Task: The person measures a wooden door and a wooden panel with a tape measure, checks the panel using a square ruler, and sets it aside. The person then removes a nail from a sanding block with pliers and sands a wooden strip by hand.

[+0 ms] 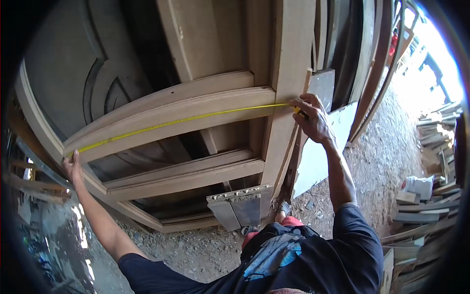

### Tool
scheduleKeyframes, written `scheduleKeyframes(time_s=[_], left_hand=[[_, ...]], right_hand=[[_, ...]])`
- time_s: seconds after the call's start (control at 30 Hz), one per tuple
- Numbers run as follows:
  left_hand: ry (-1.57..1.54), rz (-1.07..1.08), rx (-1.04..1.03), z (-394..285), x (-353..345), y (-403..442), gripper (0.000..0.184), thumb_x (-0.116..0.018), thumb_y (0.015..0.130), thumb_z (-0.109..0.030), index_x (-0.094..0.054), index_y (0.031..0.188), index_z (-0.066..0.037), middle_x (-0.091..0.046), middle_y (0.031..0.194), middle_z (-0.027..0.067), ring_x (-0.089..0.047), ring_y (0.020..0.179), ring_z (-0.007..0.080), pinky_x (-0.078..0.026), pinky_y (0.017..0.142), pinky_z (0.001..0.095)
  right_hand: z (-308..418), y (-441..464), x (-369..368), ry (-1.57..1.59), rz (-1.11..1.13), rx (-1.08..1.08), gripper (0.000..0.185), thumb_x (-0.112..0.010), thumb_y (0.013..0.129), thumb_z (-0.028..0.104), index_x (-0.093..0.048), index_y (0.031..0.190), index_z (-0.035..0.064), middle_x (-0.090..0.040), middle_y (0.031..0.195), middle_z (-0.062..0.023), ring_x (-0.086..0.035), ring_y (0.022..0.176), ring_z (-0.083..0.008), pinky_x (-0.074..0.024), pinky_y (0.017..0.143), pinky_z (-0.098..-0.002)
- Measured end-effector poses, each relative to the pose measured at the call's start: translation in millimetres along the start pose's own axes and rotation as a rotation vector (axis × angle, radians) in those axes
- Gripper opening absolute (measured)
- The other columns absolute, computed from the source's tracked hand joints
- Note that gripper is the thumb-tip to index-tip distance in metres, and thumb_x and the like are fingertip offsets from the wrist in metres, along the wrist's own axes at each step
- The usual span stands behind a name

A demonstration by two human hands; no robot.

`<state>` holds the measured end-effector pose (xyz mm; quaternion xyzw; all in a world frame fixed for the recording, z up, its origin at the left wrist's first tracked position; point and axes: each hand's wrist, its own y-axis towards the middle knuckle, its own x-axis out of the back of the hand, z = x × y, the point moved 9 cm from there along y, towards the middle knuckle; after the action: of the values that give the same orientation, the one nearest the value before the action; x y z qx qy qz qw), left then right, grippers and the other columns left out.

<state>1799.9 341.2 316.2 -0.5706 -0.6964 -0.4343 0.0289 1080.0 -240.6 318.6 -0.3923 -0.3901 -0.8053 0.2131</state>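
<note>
Across pale rail (230, 105), thin yellow tape (186, 119)

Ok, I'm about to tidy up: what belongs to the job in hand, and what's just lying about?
In the job:
yellow tape measure, stretched between left hand and right hand
wooden frame under it

Seemingly lying about:
wood pieces at right
white bag among them
</note>
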Motion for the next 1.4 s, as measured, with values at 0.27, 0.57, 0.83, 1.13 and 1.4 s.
scheduleKeyframes(time_s=[0.27, 0.57, 0.83, 1.13, 1.4], left_hand=[[-0.089, 0.138, 0.172, -0.6, -6.2, -1.7, 0.074, -0.079, 0.089, -0.043, -0.051, 0.130, 0.011, -0.063, 0.127, 0.0237, -0.061, 0.112, 0.0261, -0.047, 0.101, 0.0385], [-0.124, 0.170, 0.223, -5.1, -6.0, -7.5, 0.082, -0.078, 0.088, -0.049, -0.045, 0.138, 0.007, -0.061, 0.129, 0.0239, -0.060, 0.118, 0.0282, -0.046, 0.103, 0.0396], [-0.188, 0.147, 0.217, 4.1, -10.5, -4.7, 0.078, -0.077, 0.090, -0.045, -0.044, 0.136, 0.008, -0.061, 0.128, 0.0237, -0.060, 0.116, 0.0266, -0.046, 0.103, 0.0386], [-0.174, 0.175, 0.203, -6.7, -9.1, -7.1, 0.074, -0.075, 0.092, -0.043, -0.046, 0.134, 0.009, -0.062, 0.128, 0.0235, -0.060, 0.114, 0.0268, -0.047, 0.101, 0.0382], [-0.151, 0.167, 0.232, -11.1, -6.9, -12.4, 0.080, -0.074, 0.092, -0.046, -0.040, 0.140, 0.009, -0.055, 0.136, 0.0264, -0.056, 0.121, 0.0295, -0.044, 0.104, 0.0401]], right_hand=[[1.7, -9.7, -4.4, -0.083, -0.157, -0.028, 0.043, -0.075, 0.085, 0.019, -0.069, 0.127, 0.0170, -0.050, 0.136, -0.0206, -0.050, 0.125, -0.0409, -0.0478, 0.102, -0.0488], [7.4, -13.6, -5.5, -0.115, -0.255, -0.022, 0.044, -0.077, 0.082, 0.018, -0.070, 0.125, 0.0186, -0.051, 0.136, -0.0188, -0.050, 0.122, -0.0410, -0.0469, 0.101, -0.0499], [5.2, -14.5, -7.7, -0.129, -0.251, -0.029, 0.045, -0.077, 0.082, 0.018, -0.070, 0.126, 0.0188, -0.051, 0.136, -0.0190, -0.050, 0.121, -0.0411, -0.0459, 0.102, -0.0496], [7.8, -12.1, -4.8, -0.110, -0.221, -0.056, 0.044, -0.076, 0.082, 0.017, -0.070, 0.126, 0.0186, -0.051, 0.136, -0.0189, -0.050, 0.121, -0.0408, -0.0453, 0.103, -0.0491], [8.7, -12.8, -4.2, -0.125, -0.219, -0.051, 0.043, -0.076, 0.083, 0.016, -0.070, 0.126, 0.0189, -0.051, 0.136, -0.0189, -0.050, 0.122, -0.0399, -0.0458, 0.103, -0.0488]])
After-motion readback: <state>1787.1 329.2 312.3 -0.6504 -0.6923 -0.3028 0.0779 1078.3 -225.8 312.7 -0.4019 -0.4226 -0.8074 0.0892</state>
